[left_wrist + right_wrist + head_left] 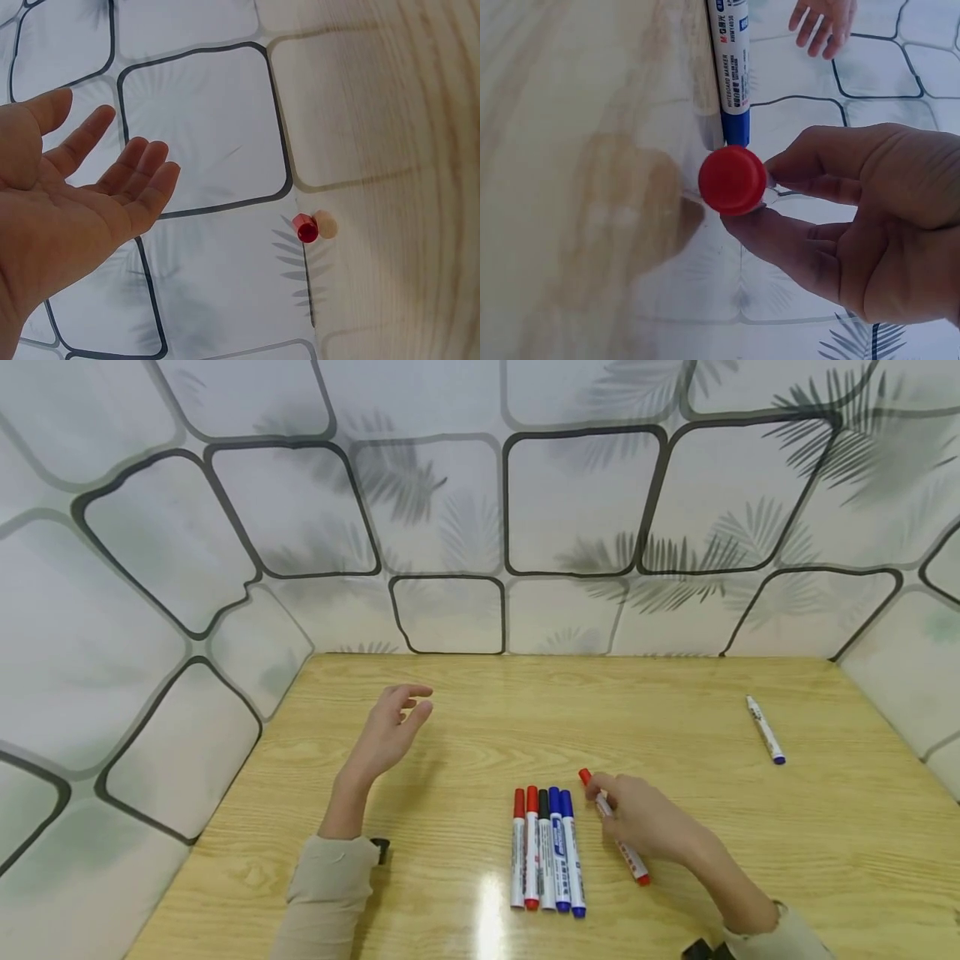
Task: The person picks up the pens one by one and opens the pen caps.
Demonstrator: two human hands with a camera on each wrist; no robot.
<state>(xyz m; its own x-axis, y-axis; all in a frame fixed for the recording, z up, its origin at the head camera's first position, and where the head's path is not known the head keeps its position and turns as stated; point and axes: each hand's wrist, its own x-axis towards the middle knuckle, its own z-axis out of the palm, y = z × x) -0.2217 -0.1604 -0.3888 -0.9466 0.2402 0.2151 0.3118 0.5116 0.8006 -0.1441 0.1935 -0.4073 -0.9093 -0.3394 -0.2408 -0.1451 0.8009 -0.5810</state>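
Observation:
My right hand (647, 818) pinches a red whiteboard marker (632, 860) between thumb and fingers, low over the table, right of the row. In the right wrist view the red marker's round end (733, 180) faces the camera. Several capped markers lie side by side: two red (532, 847), one black (546, 852) and two blue (573, 860). Farther left, my left hand (386, 731) hovers over the table, holding nothing, its fingers (142, 176) loosely bent. The left wrist view also shows a small red cap-like piece (306, 228) on the table.
A white marker with a blue end (765, 731) lies alone at the right of the wood-grain table (465, 710). Patterned walls (450, 510) with leaf prints close off the back and both sides.

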